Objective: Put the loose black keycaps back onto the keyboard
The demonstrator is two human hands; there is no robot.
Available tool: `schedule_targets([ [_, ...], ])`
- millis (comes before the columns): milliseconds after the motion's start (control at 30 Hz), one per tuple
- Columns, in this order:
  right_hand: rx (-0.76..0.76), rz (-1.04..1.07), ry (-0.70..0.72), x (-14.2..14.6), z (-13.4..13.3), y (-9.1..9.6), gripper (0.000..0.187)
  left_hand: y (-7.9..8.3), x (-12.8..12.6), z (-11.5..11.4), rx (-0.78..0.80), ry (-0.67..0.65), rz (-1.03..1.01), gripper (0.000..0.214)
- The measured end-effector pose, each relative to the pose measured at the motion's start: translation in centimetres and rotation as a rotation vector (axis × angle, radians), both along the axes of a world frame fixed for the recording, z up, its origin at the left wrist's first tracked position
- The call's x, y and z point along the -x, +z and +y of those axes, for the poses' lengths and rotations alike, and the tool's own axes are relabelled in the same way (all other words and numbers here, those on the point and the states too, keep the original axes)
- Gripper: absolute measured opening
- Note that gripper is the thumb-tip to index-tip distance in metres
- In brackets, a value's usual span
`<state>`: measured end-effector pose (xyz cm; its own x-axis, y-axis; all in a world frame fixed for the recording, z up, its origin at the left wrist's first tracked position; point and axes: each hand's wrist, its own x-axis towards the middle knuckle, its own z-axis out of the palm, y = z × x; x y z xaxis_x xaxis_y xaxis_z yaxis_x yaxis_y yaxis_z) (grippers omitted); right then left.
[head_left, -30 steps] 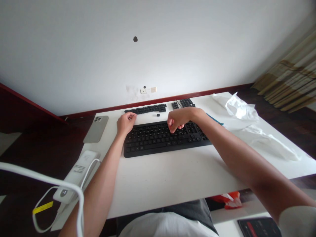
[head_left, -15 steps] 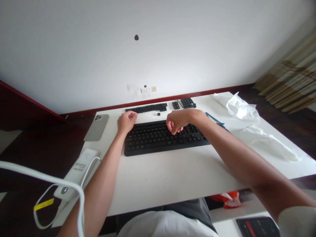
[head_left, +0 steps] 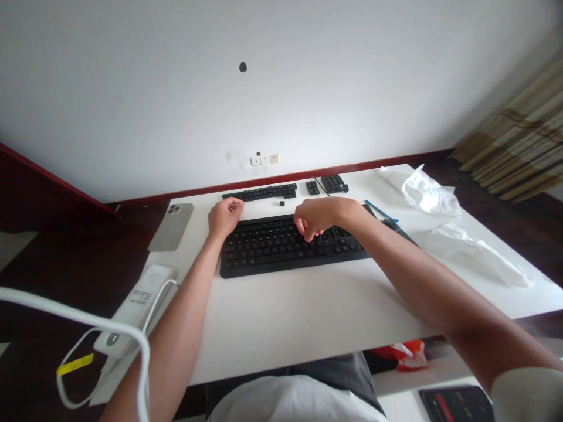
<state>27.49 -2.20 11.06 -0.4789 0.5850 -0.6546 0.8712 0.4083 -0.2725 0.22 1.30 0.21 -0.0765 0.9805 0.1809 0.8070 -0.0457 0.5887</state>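
A black keyboard (head_left: 281,256) lies on the white table, with keycaps on much of it. My right hand (head_left: 317,218) is bent down over its right-centre part, fingers curled and their tips against the keys. Whatever those fingertips may hold is hidden. At the keyboard's far left corner rests my left hand (head_left: 225,217), thumb and forefinger drawn together; anything between them is too small to make out. Behind the keyboard lie a row of loose black keycaps (head_left: 264,192), a smaller group of keycaps (head_left: 333,184) and one single keycap (head_left: 282,203).
A grey phone (head_left: 171,227) and a white power strip (head_left: 141,299) with a white cable (head_left: 88,315) lie on the left. To the right are a thin blue tool (head_left: 380,210) and crumpled white plastic wrapping (head_left: 428,190). A wall socket (head_left: 274,158) is behind the table.
Both hands keep nearly the same place and pose. The view has shifted very slightly, and the right forearm sits marginally lower and to the left.
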Motion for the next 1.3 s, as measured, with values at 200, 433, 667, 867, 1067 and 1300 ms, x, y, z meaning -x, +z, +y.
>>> schedule_targets([
  [200, -0.089, -0.049, -0.053, 0.4, -0.7, 0.0, 0.016, -0.1, 0.0, 0.0, 0.002, 0.001, 0.003, 0.025],
  [433, -0.104, -0.086, 0.013, 0.6, -1.2, 0.1, 0.016, -0.1, 0.1, 0.0, 0.000, 0.001, 0.002, 0.024],
  [667, -0.057, -0.008, -0.046, 0.2, -0.8, 0.2, 0.006, 0.0, 0.0, 0.0, 0.007, 0.006, 0.000, 0.023],
  [867, -0.033, -0.030, -0.062, 0.3, -0.6, -0.2, 0.017, 0.0, 0.0, -0.1, 0.002, -0.004, 0.000, 0.023],
  [1067, -0.004, -0.007, -0.040, 0.1, -0.5, -0.2, 0.018, -0.2, 0.1, 0.0, 0.001, -0.008, 0.005, 0.024],
  [1300, 0.158, 0.100, -0.116, -1.2, 1.0, -0.6, 0.021, -0.4, 0.2, 0.1, -0.003, -0.010, 0.000, 0.025],
])
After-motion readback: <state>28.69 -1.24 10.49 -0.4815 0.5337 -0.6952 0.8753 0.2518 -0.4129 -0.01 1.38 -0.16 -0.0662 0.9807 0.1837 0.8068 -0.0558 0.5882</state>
